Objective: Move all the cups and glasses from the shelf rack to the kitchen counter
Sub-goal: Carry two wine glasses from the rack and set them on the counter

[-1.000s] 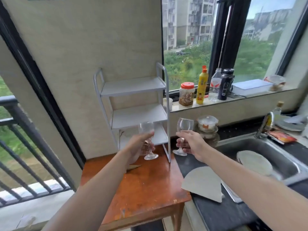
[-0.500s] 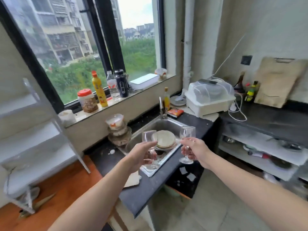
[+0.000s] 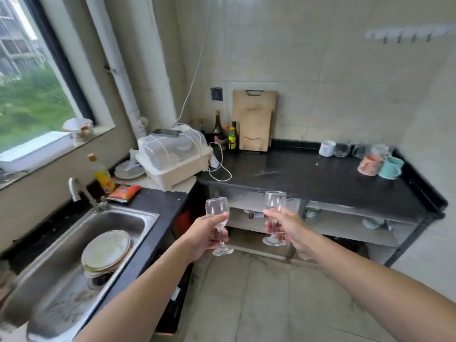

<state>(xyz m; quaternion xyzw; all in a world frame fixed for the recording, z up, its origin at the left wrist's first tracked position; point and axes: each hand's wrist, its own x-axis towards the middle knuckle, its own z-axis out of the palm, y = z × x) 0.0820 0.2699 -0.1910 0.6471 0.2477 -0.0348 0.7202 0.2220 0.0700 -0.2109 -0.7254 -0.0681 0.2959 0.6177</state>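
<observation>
Left hand grips the left glass, right hand the right glass, both at the stems: light, slippery, brittle.

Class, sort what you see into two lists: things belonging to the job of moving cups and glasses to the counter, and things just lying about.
Job: left hand, left wine glass, right hand, right wine glass, kitchen counter, pink cup, teal cup, white cup.

Lying about: stacked plates, dish box, cutting boards, sauce bottles.
</observation>
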